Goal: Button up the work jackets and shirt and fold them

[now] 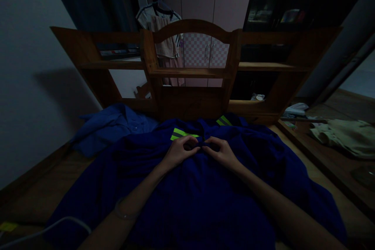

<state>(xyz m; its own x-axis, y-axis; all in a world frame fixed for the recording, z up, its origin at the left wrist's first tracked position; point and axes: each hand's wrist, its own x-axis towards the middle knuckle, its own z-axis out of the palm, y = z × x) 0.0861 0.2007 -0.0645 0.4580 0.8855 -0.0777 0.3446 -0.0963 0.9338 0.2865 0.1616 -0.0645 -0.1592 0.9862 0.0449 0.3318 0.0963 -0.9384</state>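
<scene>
A dark blue work jacket (205, 199) with yellow-green and grey reflective strips (184, 134) lies spread over the wooden surface. Near its upper middle, my left hand (180, 151) pinches the fabric between thumb and fingers. Close beside it, my right hand (222, 152) pinches the same jacket, and the fingertips of both hands almost meet. The small part between them is too dark to make out. A ring-shaped bracelet (125, 214) circles my left wrist.
A lighter blue garment (117, 127) lies crumpled at the left. Behind the jacket rises a wooden headboard with shelves (193, 73). To the right are a pale folded cloth (347, 136) and a white packet (296, 108). A white cable (67, 218) runs across the lower left.
</scene>
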